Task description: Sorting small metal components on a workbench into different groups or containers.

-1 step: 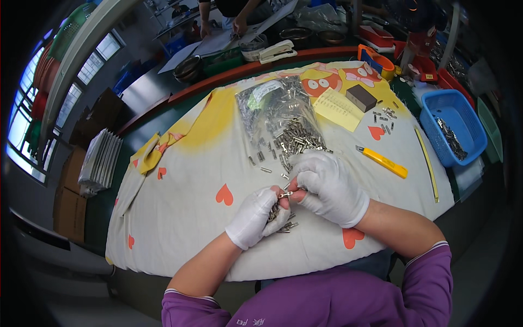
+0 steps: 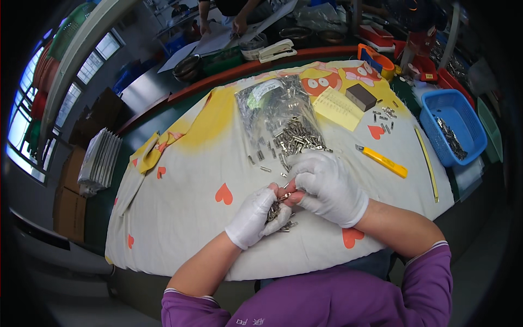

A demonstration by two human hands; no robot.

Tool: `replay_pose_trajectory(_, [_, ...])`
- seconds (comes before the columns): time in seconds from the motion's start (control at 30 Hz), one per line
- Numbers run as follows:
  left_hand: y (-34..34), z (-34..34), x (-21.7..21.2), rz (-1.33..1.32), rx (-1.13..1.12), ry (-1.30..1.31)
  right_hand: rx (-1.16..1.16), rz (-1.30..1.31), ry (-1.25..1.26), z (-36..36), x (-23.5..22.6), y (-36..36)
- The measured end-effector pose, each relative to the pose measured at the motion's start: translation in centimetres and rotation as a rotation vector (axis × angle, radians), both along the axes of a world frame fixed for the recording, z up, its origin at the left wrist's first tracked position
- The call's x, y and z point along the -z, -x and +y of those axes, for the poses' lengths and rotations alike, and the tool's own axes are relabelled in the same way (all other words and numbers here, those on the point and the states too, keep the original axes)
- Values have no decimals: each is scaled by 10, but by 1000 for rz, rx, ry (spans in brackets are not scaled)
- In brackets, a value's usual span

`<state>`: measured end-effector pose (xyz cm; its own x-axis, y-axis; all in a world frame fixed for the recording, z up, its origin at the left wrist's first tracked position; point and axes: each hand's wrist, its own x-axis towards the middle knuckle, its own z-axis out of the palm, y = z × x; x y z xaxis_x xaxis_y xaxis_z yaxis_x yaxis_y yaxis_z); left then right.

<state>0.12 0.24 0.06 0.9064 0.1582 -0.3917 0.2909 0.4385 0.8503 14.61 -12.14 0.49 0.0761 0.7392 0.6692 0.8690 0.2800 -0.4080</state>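
Note:
My left hand (image 2: 252, 217), in a white glove with bare fingertips, is closed around several small silvery metal clips (image 2: 274, 211). My right hand (image 2: 330, 191), gloved the same way, meets it fingertip to fingertip, pinching one small metal clip (image 2: 286, 196) between thumb and finger. Just beyond the hands, a clear plastic bag (image 2: 256, 117) lies with a heap of the same metal pieces (image 2: 298, 136) at its near end. A few loose pieces (image 2: 289, 226) rest on the cloth beside my left hand.
A patterned cloth (image 2: 185, 218) covers the table. To the right lie a yellow utility knife (image 2: 384, 162), a yellow strip (image 2: 427, 165) and a blue basket (image 2: 475, 132) holding metal parts. Farther back are a dark block (image 2: 360, 97) and a yellow note (image 2: 338, 109). Another person's hands (image 2: 239, 24) work beyond.
The small clip at my fingertips has tilted and shifted slightly. My right fingertips have moved a little; both arms stay in place.

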Motion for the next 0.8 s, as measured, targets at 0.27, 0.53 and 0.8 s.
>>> replay_pose_trajectory(0.27, [3,15,8,-107,-168,145,4,2,133,0,-3,4])
replay_pose_trajectory(0.53, [-1,17,13,-147,-261,209,-68,-140,306,0,7,13])
replay_pose_trajectory(0.8, [0,16,14,-148,-167,28,-12,-184,281,-1,8,14])
